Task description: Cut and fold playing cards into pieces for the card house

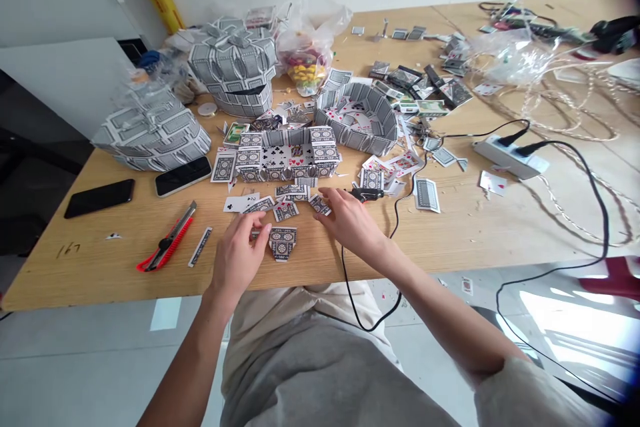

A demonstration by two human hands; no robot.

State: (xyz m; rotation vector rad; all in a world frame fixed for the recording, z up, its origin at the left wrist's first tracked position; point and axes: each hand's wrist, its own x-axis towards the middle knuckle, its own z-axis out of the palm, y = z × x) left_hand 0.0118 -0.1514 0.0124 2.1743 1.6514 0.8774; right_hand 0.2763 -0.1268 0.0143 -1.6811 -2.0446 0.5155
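My right hand [344, 217] has its thumb and fingers closed around a small patterned folded card piece [320, 205] just above the tabletop. My left hand [239, 250] is beside another folded card piece [283, 245], its thumb and forefinger apart; a scrap partly shows behind the thumb. Several more folded pieces, such as a notched one [286, 211], lie between the hands. Beyond them stands a rectangular box built of playing cards [287, 173], with card faces showing inside. The black glue gun [367, 194] lies partly hidden behind my right hand.
At left lie a red box cutter [167, 240], a card strip [200, 247] and two phones [100, 199]. Card-built baskets [155, 130] and an open card tray [357, 127] stand behind. A white power strip [510, 157] sits at right; a black cable [397, 213] hangs over the front edge.
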